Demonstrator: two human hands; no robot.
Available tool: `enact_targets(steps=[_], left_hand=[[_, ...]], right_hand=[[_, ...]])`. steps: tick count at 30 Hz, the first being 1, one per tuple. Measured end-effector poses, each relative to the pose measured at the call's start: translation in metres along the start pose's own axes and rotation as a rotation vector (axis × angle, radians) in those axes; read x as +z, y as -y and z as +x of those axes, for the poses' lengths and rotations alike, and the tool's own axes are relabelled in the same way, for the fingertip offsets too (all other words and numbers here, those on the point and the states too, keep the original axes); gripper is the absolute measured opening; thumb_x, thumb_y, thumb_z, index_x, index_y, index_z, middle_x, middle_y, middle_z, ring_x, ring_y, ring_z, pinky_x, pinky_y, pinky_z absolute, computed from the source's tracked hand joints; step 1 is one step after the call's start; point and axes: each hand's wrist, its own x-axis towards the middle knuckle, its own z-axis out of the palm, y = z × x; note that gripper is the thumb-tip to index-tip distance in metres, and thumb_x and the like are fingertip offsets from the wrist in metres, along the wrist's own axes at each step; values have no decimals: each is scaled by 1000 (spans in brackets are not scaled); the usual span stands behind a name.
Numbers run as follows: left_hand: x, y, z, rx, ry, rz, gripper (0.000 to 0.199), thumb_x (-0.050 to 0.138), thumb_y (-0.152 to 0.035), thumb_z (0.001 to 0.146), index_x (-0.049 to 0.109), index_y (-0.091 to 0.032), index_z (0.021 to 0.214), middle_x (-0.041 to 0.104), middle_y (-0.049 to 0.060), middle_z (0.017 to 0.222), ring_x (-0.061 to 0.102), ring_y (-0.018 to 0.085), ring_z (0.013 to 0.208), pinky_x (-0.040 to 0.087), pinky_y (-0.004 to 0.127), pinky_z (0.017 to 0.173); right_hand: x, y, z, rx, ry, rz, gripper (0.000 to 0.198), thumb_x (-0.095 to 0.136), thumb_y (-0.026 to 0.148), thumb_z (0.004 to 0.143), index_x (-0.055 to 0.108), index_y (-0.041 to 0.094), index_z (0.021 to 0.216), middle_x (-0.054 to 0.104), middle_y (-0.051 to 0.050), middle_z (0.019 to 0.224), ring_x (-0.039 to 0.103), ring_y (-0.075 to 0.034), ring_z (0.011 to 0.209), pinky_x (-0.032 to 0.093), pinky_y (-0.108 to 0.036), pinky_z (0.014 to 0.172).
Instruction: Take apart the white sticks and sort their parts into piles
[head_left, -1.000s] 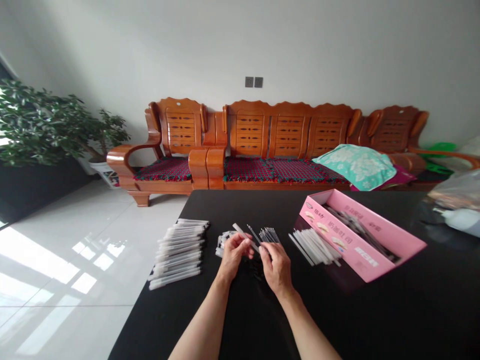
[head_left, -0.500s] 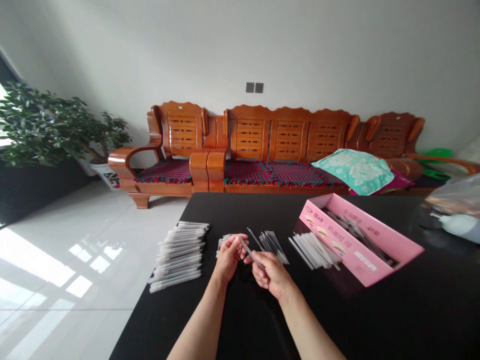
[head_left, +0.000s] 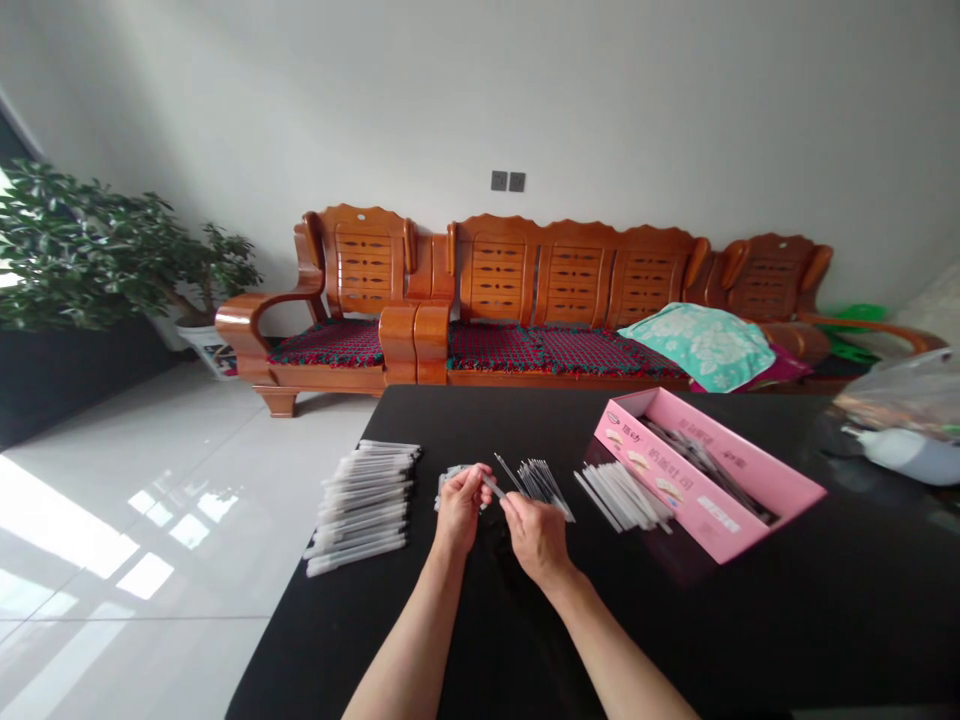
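A slim translucent pen (head_left: 493, 486) spans the gap between my hands over the dark table. The fingertips of my left hand (head_left: 460, 505) pinch its far-left end. My right hand (head_left: 537, 535) is wrapped round the other end, which its fingers hide. Behind my left hand lies a small pile of pale short pieces, likely pen caps (head_left: 450, 474), partly covered. Just beyond my right hand are several dark, thin pen refills (head_left: 546, 484). White pen barrels (head_left: 624, 496) lie farther right. On the left, capped pens (head_left: 364, 508) form a long row.
A pink box (head_left: 705, 505) with dark slender items in it stands on the black table (head_left: 480, 640) at the right. Past it are a plastic bag (head_left: 900, 390) and a white bottle-like object (head_left: 907, 452). A wooden sofa (head_left: 577, 270) stands behind the table.
My right hand has turned palm-down and closed over more of the pen, so less of it shows. My left hand stays at the pen's other end. The view has shifted slightly.
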Motion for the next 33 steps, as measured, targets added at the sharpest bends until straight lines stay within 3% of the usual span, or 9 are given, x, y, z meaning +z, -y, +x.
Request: enact_targets(steps=[5,7,9,11,15,18,23,27,33], left_hand=[[-10,-8,1,21,40,6,36,75,-44,75,70,-11,86,59,-1,57,48,6,47,41,18,51],[-13,-11,0,31,40,-3,34,75,-43,75,70,-11,86,59,-1,58,47,6,47,41,18,50],[-15,-12,-1,43,42,4,32,74,-41,77,70,-11,86,59,-1,57,47,5,47,40,18,50],[-17,-11,0,47,40,23,31,73,-40,77,70,-10,86,58,-1,57,48,5,47,39,17,50],[-25,-11,6,73,-76,20,34,73,-43,75,69,-10,82,60,0,60,48,6,47,40,19,49],[-31,-16,12,117,-163,17,35,74,-45,72,69,-11,79,64,2,65,49,6,47,41,19,49],[-34,-19,12,173,-135,164,40,70,-47,76,73,-11,93,61,0,63,50,7,49,39,19,48],[-39,-16,11,221,-210,310,47,73,-48,73,72,-11,103,58,-3,56,49,8,46,39,19,45],[-46,-11,12,286,-367,677,32,73,-46,72,70,-18,87,61,-2,54,51,11,40,37,20,41]], right_hand=[[1,5,5,559,305,767,49,55,63,82,64,15,85,34,10,43,22,-6,34,16,-21,35],[2,6,6,641,377,930,48,62,62,77,63,14,85,31,12,43,19,-5,34,14,-20,34],[5,7,6,651,344,942,45,63,60,75,62,15,80,28,13,42,19,-4,34,14,-20,34],[8,8,6,553,241,790,43,59,59,79,61,16,74,29,11,43,21,-5,35,15,-21,36],[12,7,-2,67,55,150,41,46,44,93,61,17,66,50,0,53,43,-10,48,25,-25,49],[13,1,-12,-130,-3,-187,38,40,34,97,62,19,70,57,-3,56,51,-14,51,27,-28,54],[-3,-22,-11,-169,-226,-347,29,41,32,98,65,21,85,66,-5,71,60,-18,65,35,-29,62],[-42,-63,-1,-114,-415,-671,29,45,31,96,63,20,76,62,-7,70,54,-21,70,35,-32,67],[-103,-135,0,-20,-465,-1057,27,50,26,88,59,20,63,57,-9,66,47,-23,69,33,-35,67]])
